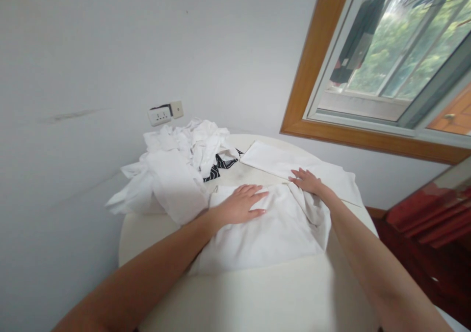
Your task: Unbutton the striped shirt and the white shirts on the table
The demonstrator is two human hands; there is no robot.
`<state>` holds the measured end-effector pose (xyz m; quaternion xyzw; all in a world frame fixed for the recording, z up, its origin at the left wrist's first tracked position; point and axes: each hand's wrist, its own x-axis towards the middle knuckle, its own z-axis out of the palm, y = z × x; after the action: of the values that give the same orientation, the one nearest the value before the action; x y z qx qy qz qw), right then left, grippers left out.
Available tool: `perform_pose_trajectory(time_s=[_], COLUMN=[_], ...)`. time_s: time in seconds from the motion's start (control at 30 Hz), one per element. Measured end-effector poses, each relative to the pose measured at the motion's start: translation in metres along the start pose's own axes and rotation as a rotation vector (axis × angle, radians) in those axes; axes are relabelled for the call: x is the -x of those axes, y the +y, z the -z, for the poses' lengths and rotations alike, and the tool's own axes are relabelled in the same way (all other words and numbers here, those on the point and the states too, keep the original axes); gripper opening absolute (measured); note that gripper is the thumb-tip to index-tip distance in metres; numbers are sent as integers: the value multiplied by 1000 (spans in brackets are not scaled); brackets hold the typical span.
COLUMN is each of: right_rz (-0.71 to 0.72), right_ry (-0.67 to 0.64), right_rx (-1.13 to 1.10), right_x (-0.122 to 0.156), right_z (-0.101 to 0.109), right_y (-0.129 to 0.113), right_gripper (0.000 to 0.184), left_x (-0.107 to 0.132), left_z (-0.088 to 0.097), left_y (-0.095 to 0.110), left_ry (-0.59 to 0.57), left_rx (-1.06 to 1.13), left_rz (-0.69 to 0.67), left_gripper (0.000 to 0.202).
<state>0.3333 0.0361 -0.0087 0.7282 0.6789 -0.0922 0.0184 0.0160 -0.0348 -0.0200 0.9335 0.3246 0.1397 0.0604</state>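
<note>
A white cloth garment (265, 238) lies spread on the round white table (279, 297), its right side folded over and wrinkled. My left hand (243, 204) rests flat on its upper left part, fingers stretched out and apart. At its upper right edge my right hand (306, 180) lies with fingers spread, its fingertips near the border of a second, flat folded white cloth (272, 157) behind. What kind of garment this is, I cannot make out.
A heap of crumpled white cloths (176, 170) covers the table's left back side. A black-and-white patterned cloth (222, 167) pokes out beside it. Behind stands a wall with a socket (159, 116). A wood-framed window (312, 57) is at right, above a red curtain (434, 211).
</note>
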Motion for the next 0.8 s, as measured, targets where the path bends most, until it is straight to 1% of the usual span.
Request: perform_pose_trajectory(time_s=[0.17,0.27,0.37,0.47,0.57,0.67,0.73,0.8], right_rz=[-75,-133,-181,-190,-163,-116,-24,110], right_ry=[87,154,211,250,295,368,404,391], right_rx=[-43,-65,-92,-102,-122,-208,-262,-272], right_x=[-23,-35,-43,-49,-49,-41,-31,-17], right_z=[-1,-3,-5,-6,-6,-3,1,5], right_y=[-16,-21,-21,-15,-7,2,7,12], right_gripper=[69,67,65,63,61,57,58,57], left_x=[-1,-1,-1,1,3,3,1,0], left_z=[-3,0,6,14,20,24,25,26], left_y=[-3,0,1,-1,-5,-8,-10,-11], left_ry=[73,128,150,153,146,137,130,131], left_rx=[-87,-163,-234,-288,-321,-332,-330,-322], left_rz=[67,159,284,377,441,494,518,506], left_gripper=[56,54,56,60,65,68,71,72])
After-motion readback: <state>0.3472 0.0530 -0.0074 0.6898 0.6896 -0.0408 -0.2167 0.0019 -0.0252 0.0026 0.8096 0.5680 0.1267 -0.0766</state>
